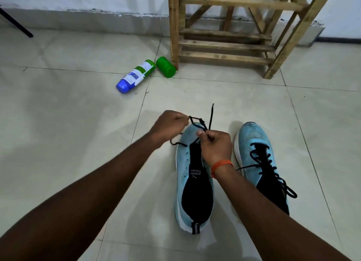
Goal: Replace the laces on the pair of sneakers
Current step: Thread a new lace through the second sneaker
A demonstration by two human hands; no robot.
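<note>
Fingers of my left hand (pixel 170 124) are curled closed and pinch the black lace (pixel 195 117) at their tips. My right hand (pixel 216 145) is also closed. Its thumb and curled fingers grip the same lace just above the toe part of the unlaced sneaker (pixel 183 163). Between the 2 hands the lace makes a short stretched piece. 1 end stands up past my right hand, and another part hangs down at the left side of the shoe. I cannot tell if the lace passes through the front eyelets. An orange thread (pixel 222 164) is around my right wrist.

The 2 sneakers stand on the tiled floor (pixel 78 104) side by side, toes away from me. The laced sneaker (pixel 252 135) is at the right and is not touched.

Farther away a spray can (pixel 134 76) lies on its side. Its green cap (pixel 166 66) is off and lies just beside it, against the leg of a wooden rack (pixel 173 26). What is inside the can I cannot tell.
</note>
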